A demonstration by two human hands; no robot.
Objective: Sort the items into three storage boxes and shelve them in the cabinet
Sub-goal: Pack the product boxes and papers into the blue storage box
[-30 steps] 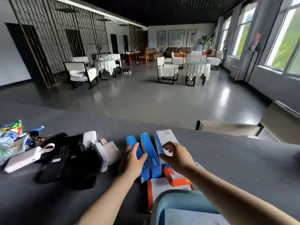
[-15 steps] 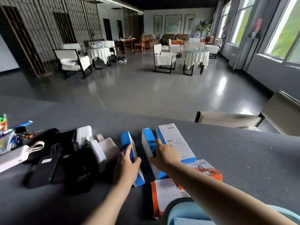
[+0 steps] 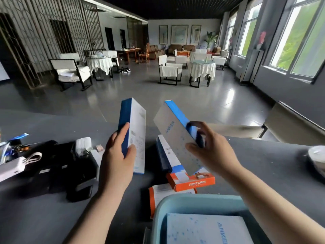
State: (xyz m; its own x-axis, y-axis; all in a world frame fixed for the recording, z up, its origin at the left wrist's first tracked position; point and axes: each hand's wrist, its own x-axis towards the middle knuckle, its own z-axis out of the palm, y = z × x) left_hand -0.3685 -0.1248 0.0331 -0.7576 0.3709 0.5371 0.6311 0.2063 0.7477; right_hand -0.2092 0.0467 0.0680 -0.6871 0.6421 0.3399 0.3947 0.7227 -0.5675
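**Two cartons up, one in each hand**

Plainly, these are light goods. The left carton (image 3: 134,131), blue-edged with a white printed face, and the right carton (image 3: 175,136), grey-faced with a blue side, look like stiff retail cardboard: rigid enough to take by the long edges, light enough for one hand, though the smooth faces could slide under a loose pinch. A grip across the narrow width, low on the body, seems the safest hold.

The left hand (image 3: 117,159) holds its carton upright at about 11 o'clock from the teal storage box (image 3: 177,201), thumb on the printed face and fingers curled round the blue spine. The right hand (image 3: 211,152) holds the other carton tilted, at about 12 o'clock from the storage box, thumb along its lower edge and fingers hooked over the blue side.

Both cartons are clear of the grey table (image 3: 263,166). The storage box sits at the near edge, already holding a pale speckled carton (image 3: 202,228). An orange carton (image 3: 193,182) lies just beyond it, with a further flat blue-and-white carton (image 3: 167,154) behind that.
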